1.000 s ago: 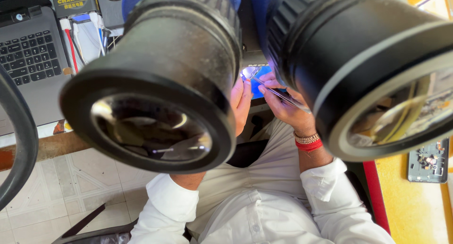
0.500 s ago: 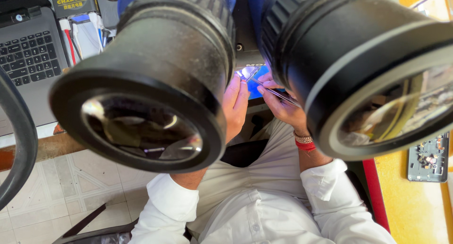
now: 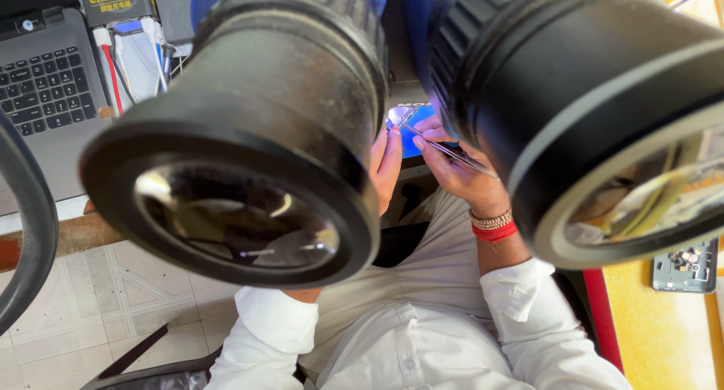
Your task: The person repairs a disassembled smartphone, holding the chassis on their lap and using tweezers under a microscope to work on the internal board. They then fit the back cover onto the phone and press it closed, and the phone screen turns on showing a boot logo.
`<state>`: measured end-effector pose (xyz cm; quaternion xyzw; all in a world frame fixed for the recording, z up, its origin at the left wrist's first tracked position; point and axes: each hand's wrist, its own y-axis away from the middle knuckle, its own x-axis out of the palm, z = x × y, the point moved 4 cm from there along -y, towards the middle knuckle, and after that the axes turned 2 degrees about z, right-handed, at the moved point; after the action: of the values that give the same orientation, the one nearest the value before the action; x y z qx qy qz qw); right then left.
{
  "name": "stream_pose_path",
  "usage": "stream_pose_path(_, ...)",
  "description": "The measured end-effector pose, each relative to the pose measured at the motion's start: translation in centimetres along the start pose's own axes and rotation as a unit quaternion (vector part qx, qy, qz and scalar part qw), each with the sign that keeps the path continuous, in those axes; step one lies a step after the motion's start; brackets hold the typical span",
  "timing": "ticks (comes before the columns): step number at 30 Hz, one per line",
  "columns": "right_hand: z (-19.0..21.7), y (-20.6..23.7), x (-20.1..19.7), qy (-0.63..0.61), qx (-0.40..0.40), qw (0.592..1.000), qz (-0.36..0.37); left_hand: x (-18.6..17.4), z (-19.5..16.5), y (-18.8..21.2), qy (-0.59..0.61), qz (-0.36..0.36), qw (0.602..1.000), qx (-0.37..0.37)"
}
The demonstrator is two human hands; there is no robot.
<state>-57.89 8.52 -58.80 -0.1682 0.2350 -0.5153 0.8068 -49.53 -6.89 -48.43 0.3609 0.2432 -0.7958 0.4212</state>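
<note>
Head view: your right hand (image 3: 460,171) pinches tweezers (image 3: 445,148), tips aimed toward 10 o'clock at the lit blue board (image 3: 416,126) under the microscope (image 3: 249,156). Your left hand (image 3: 386,164), fingers loosely curled and empty as far as shows, steadies the board's edge. Fine placement looks under way; the next move calls for a steady tip. Eyepieces hide most of the board.

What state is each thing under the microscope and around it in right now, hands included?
Right hand: grip closed on thin metal tweezers, tips aimed at the lit blue work area.
Left hand: mostly hidden behind the left eyepiece, fingers resting beside the work area; grip unclear.
Right eyepiece: close to the camera, blocking the view.
Laptop: lid open, keyboard showing.
Grey phone frame: lying flat, opened, small parts inside.
</note>
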Motion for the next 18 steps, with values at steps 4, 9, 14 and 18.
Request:
stream_pose_path(4,0.4,0.0,0.1,0.013,-0.007,1.0,0.0,0.0,0.3,0.9,0.022,-0.013,0.999,-0.02)
stream_pose_path(9,1.9,-0.8,0.2,0.059,-0.068,0.995,-0.031,0.2,0.4,1.6,0.037,-0.022,0.998,-0.034)
stream_pose_path(14,2.6,-1.2,0.0,0.078,-0.017,0.997,-0.02,0.6,0.5,1.8,0.052,-0.03,0.997,-0.047)
stream_pose_path(18,2.7,-1.5,0.1,0.057,-0.029,0.998,-0.015,0.6,0.5,2.0,0.064,-0.035,0.996,-0.054)
